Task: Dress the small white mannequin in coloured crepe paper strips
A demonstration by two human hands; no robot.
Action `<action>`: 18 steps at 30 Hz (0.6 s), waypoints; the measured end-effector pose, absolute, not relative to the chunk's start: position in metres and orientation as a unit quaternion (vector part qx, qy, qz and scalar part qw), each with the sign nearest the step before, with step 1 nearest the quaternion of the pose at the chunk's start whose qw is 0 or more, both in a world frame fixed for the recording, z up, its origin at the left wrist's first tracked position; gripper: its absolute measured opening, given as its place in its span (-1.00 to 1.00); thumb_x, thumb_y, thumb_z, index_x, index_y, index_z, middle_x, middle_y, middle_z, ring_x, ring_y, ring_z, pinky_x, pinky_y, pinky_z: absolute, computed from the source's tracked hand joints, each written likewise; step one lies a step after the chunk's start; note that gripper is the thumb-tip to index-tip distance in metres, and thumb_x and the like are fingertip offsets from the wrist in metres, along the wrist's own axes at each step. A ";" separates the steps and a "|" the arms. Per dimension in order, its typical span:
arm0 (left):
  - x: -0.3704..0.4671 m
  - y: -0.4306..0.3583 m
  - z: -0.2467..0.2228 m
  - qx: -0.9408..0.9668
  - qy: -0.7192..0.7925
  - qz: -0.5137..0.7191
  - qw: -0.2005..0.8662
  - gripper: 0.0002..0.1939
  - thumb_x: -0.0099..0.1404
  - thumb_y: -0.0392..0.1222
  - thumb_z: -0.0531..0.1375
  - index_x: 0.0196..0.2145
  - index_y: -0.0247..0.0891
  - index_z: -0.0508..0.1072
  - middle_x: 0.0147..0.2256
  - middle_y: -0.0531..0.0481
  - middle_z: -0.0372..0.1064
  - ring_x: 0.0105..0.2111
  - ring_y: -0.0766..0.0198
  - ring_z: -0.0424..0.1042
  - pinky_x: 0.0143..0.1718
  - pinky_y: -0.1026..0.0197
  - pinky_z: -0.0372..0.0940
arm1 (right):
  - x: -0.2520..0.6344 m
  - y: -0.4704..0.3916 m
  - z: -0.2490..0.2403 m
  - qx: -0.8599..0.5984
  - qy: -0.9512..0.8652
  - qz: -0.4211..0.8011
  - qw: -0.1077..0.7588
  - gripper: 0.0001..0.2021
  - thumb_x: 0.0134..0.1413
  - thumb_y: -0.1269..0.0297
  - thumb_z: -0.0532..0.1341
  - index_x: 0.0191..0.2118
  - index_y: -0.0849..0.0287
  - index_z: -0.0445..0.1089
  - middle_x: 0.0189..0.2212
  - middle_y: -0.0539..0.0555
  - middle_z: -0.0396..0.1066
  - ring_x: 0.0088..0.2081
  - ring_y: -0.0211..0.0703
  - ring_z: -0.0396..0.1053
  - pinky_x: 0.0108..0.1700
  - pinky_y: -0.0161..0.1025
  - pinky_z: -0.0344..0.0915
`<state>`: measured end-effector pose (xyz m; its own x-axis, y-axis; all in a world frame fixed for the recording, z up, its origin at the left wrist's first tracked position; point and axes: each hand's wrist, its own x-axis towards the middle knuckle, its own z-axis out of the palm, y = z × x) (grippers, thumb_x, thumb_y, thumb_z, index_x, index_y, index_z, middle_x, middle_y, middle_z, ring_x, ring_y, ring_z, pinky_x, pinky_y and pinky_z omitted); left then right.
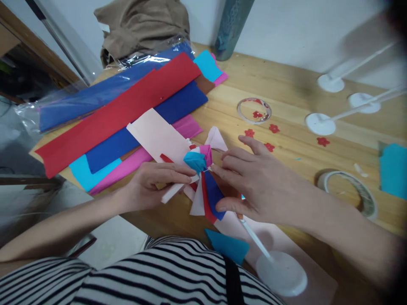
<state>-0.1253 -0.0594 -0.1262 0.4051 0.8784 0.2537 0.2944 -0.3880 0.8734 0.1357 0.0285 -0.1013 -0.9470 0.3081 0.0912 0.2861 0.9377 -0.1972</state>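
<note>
Two-handed support likely keeps the paper bundle (194, 161) steady: left fingers (173, 173) grip a white strip (172, 193), right fingers (237, 164) spread open alongside.

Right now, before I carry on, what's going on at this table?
A person's left hand holds a narrow white strip beside a bunch of coloured pieces, while the right hand has its fingers at the bunch. A white stand slants out below the right hand. Long coloured sheets lie to the left, small red flower shapes to the right.
</note>
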 end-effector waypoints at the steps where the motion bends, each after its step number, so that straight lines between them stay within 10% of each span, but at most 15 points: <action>1: -0.123 -0.059 -0.126 0.707 0.398 0.380 0.445 -0.85 0.47 -0.33 0.16 -0.10 -0.37 0.54 0.02 -0.26 0.59 -0.10 0.20 0.65 -0.12 0.18 0.59 | 0.136 0.029 -0.101 -0.153 -0.982 0.092 0.058 -0.31 0.36 -0.25 -0.02 -0.13 0.32 0.59 -0.32 0.23 0.51 -0.16 0.22 0.42 0.12 0.32 0.12; 6: -0.114 -0.055 -0.129 0.620 0.425 0.366 0.549 -0.81 0.51 -0.20 0.13 -0.13 -0.36 0.49 -0.08 -0.14 0.62 -0.12 0.23 0.64 -0.04 0.09 0.57 | 0.137 0.028 -0.102 -0.156 -0.981 0.097 0.067 -0.33 0.39 -0.20 -0.04 -0.12 0.33 0.58 -0.31 0.22 0.51 -0.17 0.19 0.44 0.13 0.34 0.13; 18: -0.124 -0.046 -0.132 0.853 0.349 0.254 0.295 -0.67 0.55 -0.22 0.00 0.12 -0.31 0.45 0.05 -0.27 0.52 0.04 0.18 0.55 -0.01 0.17 0.51 | 0.135 0.025 -0.107 -0.154 -0.980 0.047 0.115 -0.23 0.43 -0.19 -0.18 -0.13 0.36 0.58 -0.34 0.25 0.51 -0.17 0.21 0.45 0.14 0.36 0.19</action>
<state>-0.1235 -0.0463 -0.1318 0.6276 0.7449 0.2265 0.4456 -0.5822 0.6800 0.1350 0.0248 -0.1069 -0.9263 0.3124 0.2105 0.2908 0.9482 -0.1274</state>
